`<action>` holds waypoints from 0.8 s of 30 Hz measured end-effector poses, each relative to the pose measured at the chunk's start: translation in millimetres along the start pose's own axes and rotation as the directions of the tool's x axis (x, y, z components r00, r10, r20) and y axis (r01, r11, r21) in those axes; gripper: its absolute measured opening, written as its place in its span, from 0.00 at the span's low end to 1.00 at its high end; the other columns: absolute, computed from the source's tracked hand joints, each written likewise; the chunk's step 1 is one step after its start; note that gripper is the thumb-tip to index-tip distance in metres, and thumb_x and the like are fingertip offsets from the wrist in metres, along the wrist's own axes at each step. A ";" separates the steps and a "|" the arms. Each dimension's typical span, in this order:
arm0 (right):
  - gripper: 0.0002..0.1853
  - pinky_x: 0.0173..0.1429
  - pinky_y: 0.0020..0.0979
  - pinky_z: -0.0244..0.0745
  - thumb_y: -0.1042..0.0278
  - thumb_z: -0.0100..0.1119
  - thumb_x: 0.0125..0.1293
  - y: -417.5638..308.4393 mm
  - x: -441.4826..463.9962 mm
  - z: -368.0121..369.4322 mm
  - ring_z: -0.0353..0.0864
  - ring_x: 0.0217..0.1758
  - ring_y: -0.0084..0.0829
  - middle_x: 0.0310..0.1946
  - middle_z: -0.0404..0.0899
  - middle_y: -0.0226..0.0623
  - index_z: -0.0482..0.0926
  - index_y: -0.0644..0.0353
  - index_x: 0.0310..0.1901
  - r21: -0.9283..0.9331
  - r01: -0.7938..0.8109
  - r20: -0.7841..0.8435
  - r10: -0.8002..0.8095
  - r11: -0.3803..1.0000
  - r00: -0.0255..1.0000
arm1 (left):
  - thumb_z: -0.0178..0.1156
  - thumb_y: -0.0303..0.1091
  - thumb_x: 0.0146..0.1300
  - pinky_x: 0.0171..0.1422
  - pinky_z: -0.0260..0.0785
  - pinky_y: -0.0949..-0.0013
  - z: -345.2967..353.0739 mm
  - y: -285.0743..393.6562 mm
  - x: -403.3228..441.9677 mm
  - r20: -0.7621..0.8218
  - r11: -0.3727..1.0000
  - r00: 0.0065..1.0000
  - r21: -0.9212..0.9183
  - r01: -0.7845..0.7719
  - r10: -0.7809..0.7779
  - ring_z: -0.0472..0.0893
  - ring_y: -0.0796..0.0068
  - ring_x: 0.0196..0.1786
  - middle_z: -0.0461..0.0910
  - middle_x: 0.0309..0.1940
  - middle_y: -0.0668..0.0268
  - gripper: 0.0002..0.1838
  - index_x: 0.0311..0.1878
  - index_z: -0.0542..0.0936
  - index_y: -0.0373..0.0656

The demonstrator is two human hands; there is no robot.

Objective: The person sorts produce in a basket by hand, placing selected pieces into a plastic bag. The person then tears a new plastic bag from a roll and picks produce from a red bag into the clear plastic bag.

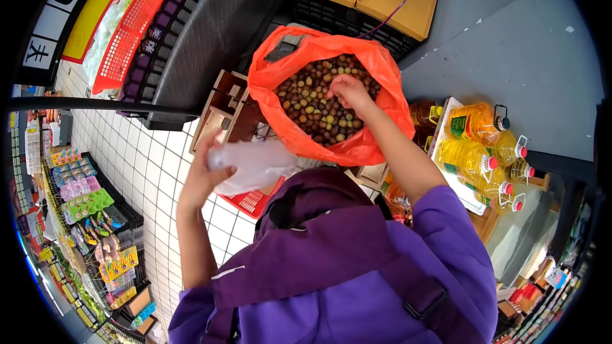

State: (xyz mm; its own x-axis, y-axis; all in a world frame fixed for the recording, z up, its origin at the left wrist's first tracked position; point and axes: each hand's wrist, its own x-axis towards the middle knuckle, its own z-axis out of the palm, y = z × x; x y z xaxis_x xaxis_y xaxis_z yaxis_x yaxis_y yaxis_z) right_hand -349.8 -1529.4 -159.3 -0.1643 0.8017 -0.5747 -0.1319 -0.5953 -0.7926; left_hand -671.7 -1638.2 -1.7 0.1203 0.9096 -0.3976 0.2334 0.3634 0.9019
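A large orange-red plastic bag (389, 83) stands with its mouth wide, full of small round green and brown fruits (312, 99) that look like jujubes. My right hand (349, 92) reaches into it from the right, its fingers curled down at the top of the heap. What those fingertips hold, if anything, is hidden. To the left of the orange-red bag, my left hand (207, 169) grips a thin whitish translucent plastic bag (255, 162) between thumb and fingers. I cannot make out what is inside that bag.
Large bottles of yellow cooking oil (468, 159) stand close on the right. Wooden crates (220, 111) sit left of the fruit bag, and a red basket (252, 202) is low beneath my left hand. Cardboard trays (398, 9) are beyond. Store shelves (95, 216) line the far left.
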 end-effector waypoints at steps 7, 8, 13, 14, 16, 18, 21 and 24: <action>0.13 0.39 0.39 0.71 0.60 0.56 0.56 20.6 -19.1 53.9 0.77 0.37 0.41 0.33 0.78 0.38 0.76 0.54 0.42 -0.890 0.451 0.396 -0.379 0.065 0.836 | 0.53 0.24 0.54 0.41 0.67 0.75 2.0 -102.6 -17.3 -0.291 0.901 0.954 0.393 0.184 -0.068 0.75 0.76 0.36 0.76 0.33 0.66 0.12 0.43 0.76 0.35; 0.13 0.36 0.36 0.71 0.60 0.56 0.56 21.0 -15.5 53.6 0.78 0.35 0.36 0.31 0.78 0.36 0.76 0.53 0.42 -0.892 0.430 0.345 -0.406 0.138 0.846 | 0.53 0.24 0.54 0.41 0.67 0.75 3.8 -98.9 -18.3 -0.292 0.902 0.954 0.392 0.184 -0.068 0.75 0.76 0.36 0.76 0.33 0.66 0.12 0.43 0.76 0.35; 0.12 0.24 0.18 0.61 0.59 0.57 0.59 -27.5 -53.2 48.8 0.71 0.25 0.16 0.27 0.74 0.26 0.77 0.56 0.40 -0.032 0.128 0.261 -0.115 0.991 0.959 | 0.45 0.37 0.63 0.43 0.67 0.73 5.1 -99.0 -18.3 -0.347 0.989 0.930 0.043 0.144 -0.120 0.75 0.74 0.40 0.75 0.39 0.62 0.18 0.49 0.73 0.34; 0.12 0.20 0.12 0.52 0.59 0.56 0.60 -43.5 -85.2 56.5 0.66 0.22 0.10 0.26 0.73 0.24 0.76 0.57 0.41 0.102 0.067 0.386 -0.101 0.993 0.917 | 0.45 0.39 0.64 0.46 0.67 0.73 7.1 -100.2 -18.6 -0.378 0.990 0.915 -0.063 0.124 -0.138 0.74 0.73 0.43 0.75 0.43 0.61 0.20 0.52 0.71 0.33; 0.13 0.18 0.13 0.49 0.60 0.56 0.60 -46.7 -127.4 94.5 0.61 0.17 0.11 0.25 0.73 0.26 0.75 0.59 0.42 -0.060 0.172 0.588 -0.104 0.983 0.802 | 0.43 0.41 0.64 0.54 0.64 0.73 15.5 -82.1 -24.3 -0.329 0.979 0.922 -0.099 0.181 -0.204 0.72 0.71 0.50 0.71 0.50 0.59 0.24 0.58 0.64 0.33; 0.12 0.18 0.15 0.50 0.61 0.56 0.60 -9.1 -130.4 129.4 0.58 0.16 0.12 0.24 0.72 0.28 0.74 0.60 0.40 -0.105 -0.235 0.751 0.232 0.966 0.618 | 0.43 0.45 0.66 0.60 0.59 0.69 38.6 -46.1 -35.9 -0.203 0.940 0.948 -0.286 0.183 -0.247 0.69 0.69 0.54 0.68 0.54 0.57 0.27 0.62 0.60 0.35; 0.07 0.19 0.20 0.56 0.68 0.54 0.58 111.6 -73.4 184.2 0.62 0.17 0.18 0.22 0.70 0.30 0.73 0.62 0.32 0.198 -0.113 0.618 -0.035 0.974 0.785 | 0.40 0.51 0.66 0.62 0.58 0.64 65.1 -49.0 -65.6 0.080 0.996 0.993 -0.020 -0.090 0.091 0.67 0.67 0.57 0.65 0.58 0.57 0.30 0.63 0.57 0.37; 0.06 0.22 0.23 0.61 0.72 0.51 0.57 156.0 -59.2 195.3 0.68 0.20 0.25 0.21 0.69 0.32 0.73 0.64 0.25 0.493 0.196 0.462 -0.446 0.848 0.767 | 0.40 0.52 0.66 0.62 0.59 0.64 82.5 -42.6 -91.6 0.268 0.980 0.958 -0.136 0.144 -0.104 0.67 0.65 0.58 0.64 0.59 0.57 0.31 0.63 0.57 0.37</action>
State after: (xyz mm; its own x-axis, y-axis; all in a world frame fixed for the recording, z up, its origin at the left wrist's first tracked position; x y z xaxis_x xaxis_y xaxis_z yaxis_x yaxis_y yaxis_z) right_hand -551.6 -1680.3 -209.1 -0.5187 0.8549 0.0071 -0.6258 -0.3740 -0.6845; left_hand -613.0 -1753.5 -17.6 0.3499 0.7794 -0.5198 0.1153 0.5148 0.8495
